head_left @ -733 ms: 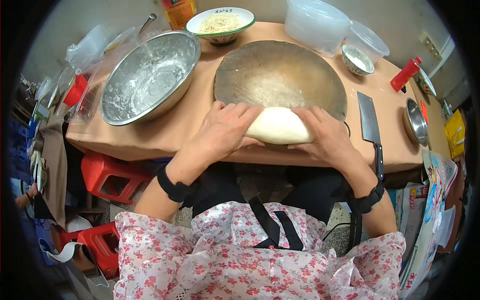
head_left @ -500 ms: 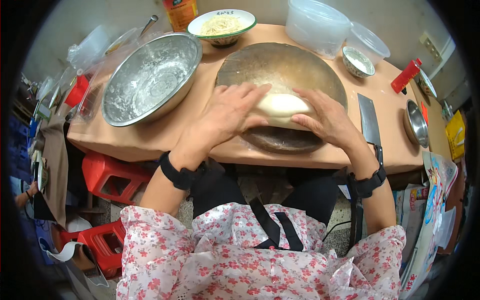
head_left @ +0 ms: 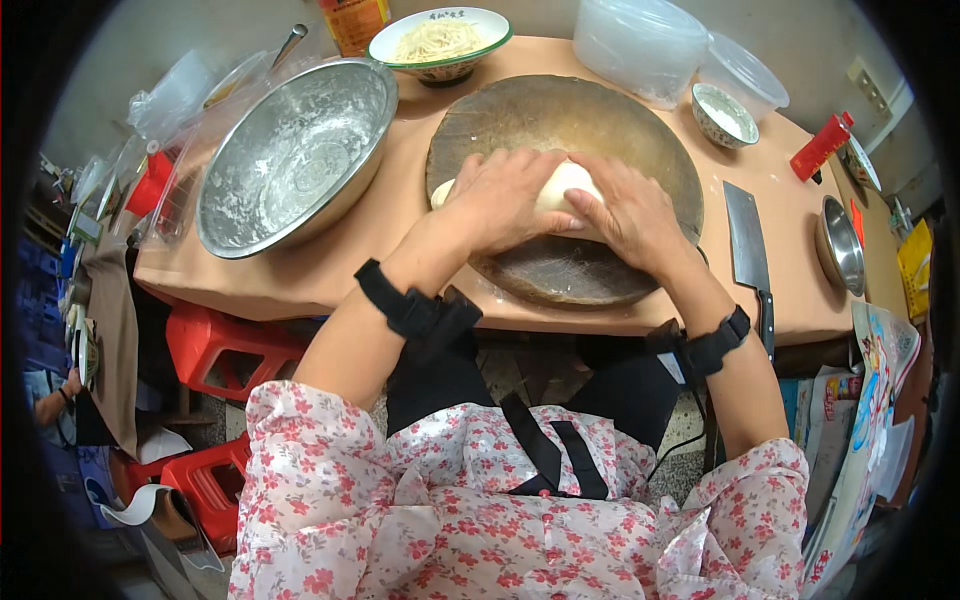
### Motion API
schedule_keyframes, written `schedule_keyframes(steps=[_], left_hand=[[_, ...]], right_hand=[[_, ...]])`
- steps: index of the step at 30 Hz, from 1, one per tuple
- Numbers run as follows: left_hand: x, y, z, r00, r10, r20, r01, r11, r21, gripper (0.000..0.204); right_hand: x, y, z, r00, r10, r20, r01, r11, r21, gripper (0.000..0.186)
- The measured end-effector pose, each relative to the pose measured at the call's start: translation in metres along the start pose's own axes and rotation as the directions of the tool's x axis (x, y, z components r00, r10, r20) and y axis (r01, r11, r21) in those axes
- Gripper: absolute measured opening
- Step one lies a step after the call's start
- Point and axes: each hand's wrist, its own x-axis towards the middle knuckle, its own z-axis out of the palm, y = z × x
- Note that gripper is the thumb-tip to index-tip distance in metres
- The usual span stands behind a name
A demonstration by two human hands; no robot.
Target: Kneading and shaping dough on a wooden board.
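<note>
A smooth white lump of dough (head_left: 567, 186) lies on a round wooden chopping board (head_left: 585, 272). My left hand (head_left: 508, 198) is wrapped over its left part, and a bit of dough pokes out past the hand's far left side. My right hand (head_left: 625, 208) curls over the right part, its thumb pressed on the near face. The two hands are close together, with pale dough showing between them. Much of the dough is hidden under my fingers.
A large floury metal bowl (head_left: 300, 160) stands left of the board. Behind are a dish of pale shreds (head_left: 440, 42) and plastic tubs (head_left: 640, 50). To the right lie a cleaver (head_left: 746, 240), a small bowl of white powder (head_left: 724, 115), a red bottle (head_left: 822, 148) and a steel bowl (head_left: 840, 245).
My hands have come closer together over the dough. Less dough shows between them, and some now sticks out left of my left hand.
</note>
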Motion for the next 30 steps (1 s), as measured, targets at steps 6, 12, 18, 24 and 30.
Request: schedule_keyframes(steps=[6, 12, 18, 24, 30], left_hand=[[-0.006, 0.005, 0.009, 0.999, -0.028, -0.029, 0.029, 0.999, 0.046, 0.072], [-0.079, 0.033, 0.025, 0.932, 0.186, -0.311, -0.128, 0.972, 0.197, 0.084], [-0.105, 0.04, 0.035, 0.945, 0.198, -0.262, -0.142, 0.966, 0.218, 0.091], [-0.046, 0.019, 0.024, 0.957, 0.126, -0.262, -0.089, 0.985, 0.146, 0.087], [0.011, -0.005, -0.004, 0.994, -0.056, 0.097, 0.061, 0.997, -0.045, 0.079]], right_hand=[[-0.004, -0.004, -0.001, 0.993, 0.079, 0.083, -0.081, 0.996, 0.023, 0.054], [-0.071, -0.033, -0.003, 0.958, -0.236, -0.162, 0.206, 0.961, -0.183, 0.066], [-0.098, -0.035, 0.007, 0.952, -0.28, -0.126, 0.241, 0.935, -0.259, 0.07], [-0.04, -0.015, 0.005, 0.962, -0.22, -0.161, 0.194, 0.967, -0.162, 0.065], [0.009, 0.005, -0.007, 0.973, 0.129, 0.189, -0.162, 0.971, 0.174, 0.059]])
